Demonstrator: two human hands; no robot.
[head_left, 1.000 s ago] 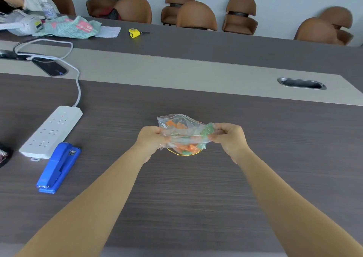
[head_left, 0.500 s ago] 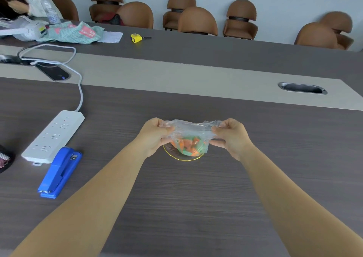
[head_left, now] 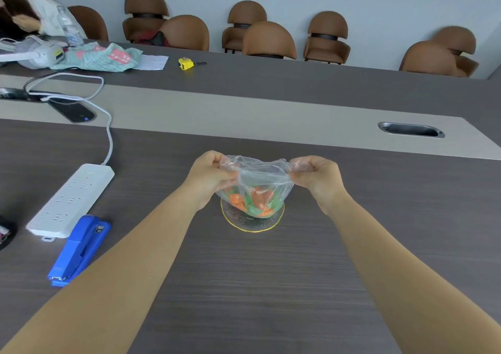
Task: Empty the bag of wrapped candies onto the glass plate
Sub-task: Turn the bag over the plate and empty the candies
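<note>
A clear plastic bag (head_left: pixel 257 175) hangs between my two hands just above a small glass plate (head_left: pixel 252 225) with a yellow rim. Orange and green wrapped candies (head_left: pixel 250 202) sit in the bag's low end, right over the plate. My left hand (head_left: pixel 208 175) pinches the bag's left corner and my right hand (head_left: pixel 317 176) pinches its right corner. The far half of the plate is hidden behind the bag. I cannot tell whether any candies lie on the plate itself.
A white power strip (head_left: pixel 71 200) and a blue stapler (head_left: pixel 78 249) lie to the left. A dark phone (head_left: pixel 73 110) and white cable are further back. A metal cable slot (head_left: pixel 410 129) is at the right. Brown chairs line the far side; a person sits far left.
The bag went from bunched and lying sideways to held up by its corners, with the candies sliding down to its low end over the plate. Both hands rose slightly.
</note>
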